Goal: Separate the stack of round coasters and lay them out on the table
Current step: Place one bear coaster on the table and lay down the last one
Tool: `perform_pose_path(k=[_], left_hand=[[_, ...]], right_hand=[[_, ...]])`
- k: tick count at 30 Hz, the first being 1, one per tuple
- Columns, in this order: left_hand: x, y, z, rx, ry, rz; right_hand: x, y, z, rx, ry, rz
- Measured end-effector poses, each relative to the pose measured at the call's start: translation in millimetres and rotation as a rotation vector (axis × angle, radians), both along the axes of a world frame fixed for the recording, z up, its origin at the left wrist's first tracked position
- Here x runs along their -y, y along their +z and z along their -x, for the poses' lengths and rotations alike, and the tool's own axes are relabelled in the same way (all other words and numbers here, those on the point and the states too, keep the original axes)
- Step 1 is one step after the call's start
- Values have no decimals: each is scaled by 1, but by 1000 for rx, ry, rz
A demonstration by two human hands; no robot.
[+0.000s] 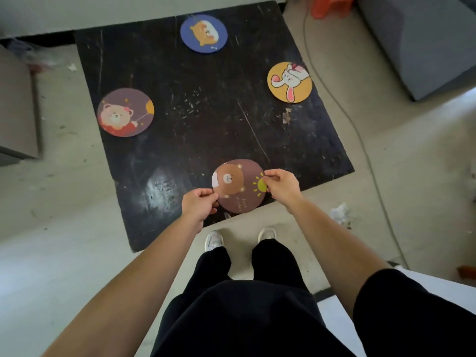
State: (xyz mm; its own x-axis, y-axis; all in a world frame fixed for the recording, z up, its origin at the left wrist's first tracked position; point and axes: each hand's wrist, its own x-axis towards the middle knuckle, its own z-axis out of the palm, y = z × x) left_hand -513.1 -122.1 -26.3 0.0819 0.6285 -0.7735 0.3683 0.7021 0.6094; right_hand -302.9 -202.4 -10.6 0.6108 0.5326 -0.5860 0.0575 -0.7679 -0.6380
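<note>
Dark scuffed table (206,119): blue coaster (203,33), dog motif, at the far edge; yellow coaster (289,82), rabbit motif, at the right edge; purple coaster (125,112), bear motif, at the left edge. Brown bear coaster (238,185), sun motif, small script illegible, over the near edge, pinched by left hand (198,203) and right hand (282,185) at opposite rims; a pale layer peeks beneath.

The round brown bear-print coaster (242,188) conceals any coasters beneath it; only a pale sliver (214,179) shows at its left edge, count indeterminate. Left hand (198,204) fingertips are hidden under the coaster rim. Small script on the coaster is illegible. The grey upholstered block (422,42) and orange plastic object (332,6) are cropped by the frame edges.
</note>
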Motion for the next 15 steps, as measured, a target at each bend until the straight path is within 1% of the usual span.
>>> perform_pose_path(k=[6, 9, 15], left_hand=[[2, -20, -18, -73, 58, 2], [7, -27, -23, -139, 112, 17], [13, -32, -29, -198, 170, 21]], right_hand=[[-11, -26, -18, 4, 69, 60], [-13, -36, -23, -5, 125, 85], [-8, -48, -36, 82, 204, 101]])
